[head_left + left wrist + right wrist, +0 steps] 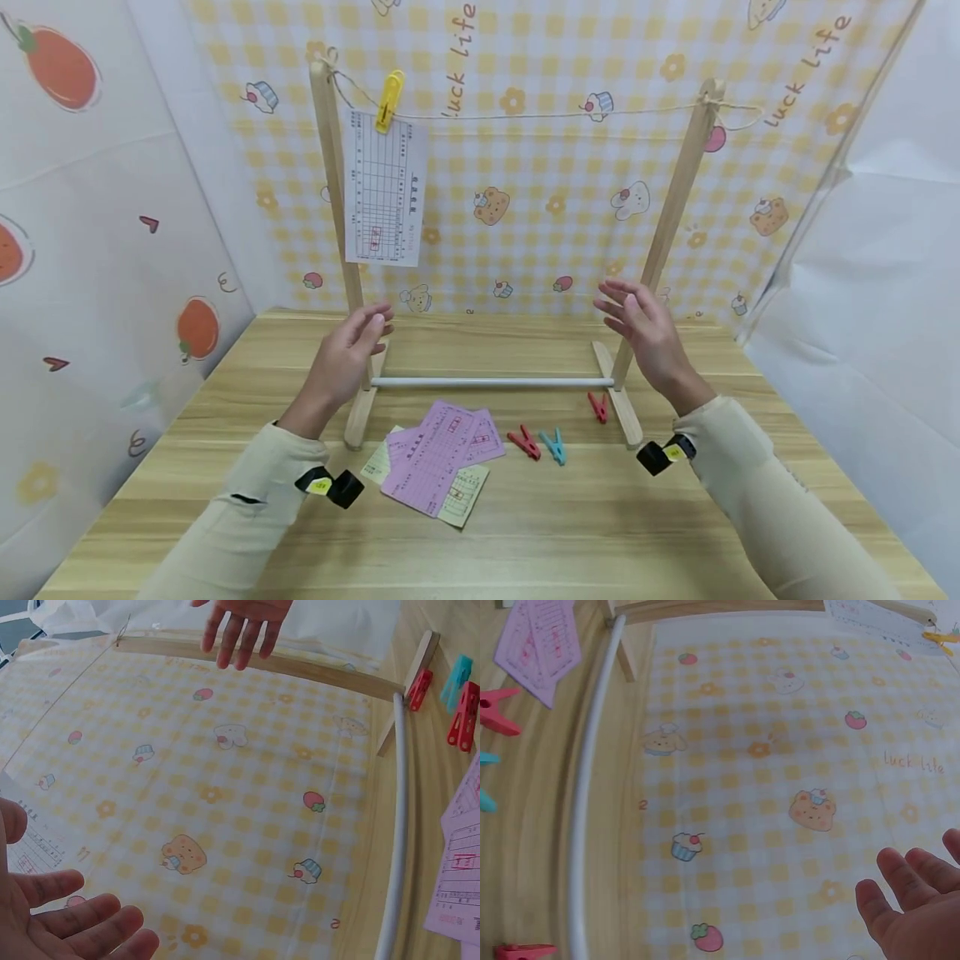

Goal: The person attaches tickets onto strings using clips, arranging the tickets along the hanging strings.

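Note:
My left hand (347, 354) is raised beside the left post of a wooden frame, fingers loosely bent and holding nothing. By the right post, my right hand (651, 337) is lifted with relaxed fingers, also holding nothing. A string (525, 117) runs between the post tops. Near its left end a yellow clothespin (389, 102) clips a white printed slip (384, 192). Pink slips (427, 458) and yellow-green slips (463, 497) lie overlapping on the table. To their right are a red clothespin (524, 442), a blue clothespin (553, 447) and another red clothespin (597, 407).
A white bar (491, 382) joins the frame's wooden feet (360, 419) low over the wooden table (562, 542). Behind hangs a yellow checked cloth (555, 242). White sheeting stands at the left (97, 250) and right sides.

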Demonstrator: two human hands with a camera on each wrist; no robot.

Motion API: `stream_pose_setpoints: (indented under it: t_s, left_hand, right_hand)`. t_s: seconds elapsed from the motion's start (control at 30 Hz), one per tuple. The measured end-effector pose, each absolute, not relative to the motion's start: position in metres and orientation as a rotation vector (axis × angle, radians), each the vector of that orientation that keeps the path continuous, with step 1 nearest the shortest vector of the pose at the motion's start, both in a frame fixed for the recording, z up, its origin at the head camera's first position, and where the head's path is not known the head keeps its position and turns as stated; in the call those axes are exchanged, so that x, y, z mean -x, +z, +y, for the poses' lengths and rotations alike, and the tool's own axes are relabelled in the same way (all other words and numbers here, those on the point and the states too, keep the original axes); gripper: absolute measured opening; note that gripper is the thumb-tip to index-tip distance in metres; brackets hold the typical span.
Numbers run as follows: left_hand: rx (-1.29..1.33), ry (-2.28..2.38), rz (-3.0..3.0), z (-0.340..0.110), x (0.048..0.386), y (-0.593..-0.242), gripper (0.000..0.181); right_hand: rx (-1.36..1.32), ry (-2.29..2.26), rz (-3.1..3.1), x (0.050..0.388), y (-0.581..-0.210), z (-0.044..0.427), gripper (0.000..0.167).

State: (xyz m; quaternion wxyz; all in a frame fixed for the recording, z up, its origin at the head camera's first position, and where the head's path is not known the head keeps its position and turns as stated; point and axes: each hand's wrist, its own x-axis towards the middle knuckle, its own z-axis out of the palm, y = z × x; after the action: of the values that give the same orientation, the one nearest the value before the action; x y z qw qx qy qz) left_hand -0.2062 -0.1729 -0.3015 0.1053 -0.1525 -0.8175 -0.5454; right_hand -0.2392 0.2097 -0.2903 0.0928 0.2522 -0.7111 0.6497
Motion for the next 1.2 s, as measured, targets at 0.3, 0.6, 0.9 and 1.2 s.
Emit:
stream_pose_setpoints:
  t_s: [0.3,0.6,0.9,1.2]
  left_hand:
    - [0.459,-1.588,-2.472,-0.171,0.202,-0.32,0.048]
    - [0.444,-1.363,-2.602,-0.169,0.201,-0.347,0.048]
    - [0.439,-1.229,-2.737,-0.159,0.198,-0.376,0.049]
    - [0.307,-1.078,-2.958,-0.149,0.19,-0.398,0.054]
  right_hand:
    - [-0.711,1.935,-2.142,0.232,-0.321,0.217,0.054]
    - [-0.654,1.805,-2.309,0.228,-0.343,0.217,0.043]
    - [-0.503,1.582,-2.557,0.227,-0.37,0.215,0.043]
    - [-0.528,1.485,-2.724,0.221,-0.393,0.204,0.041]
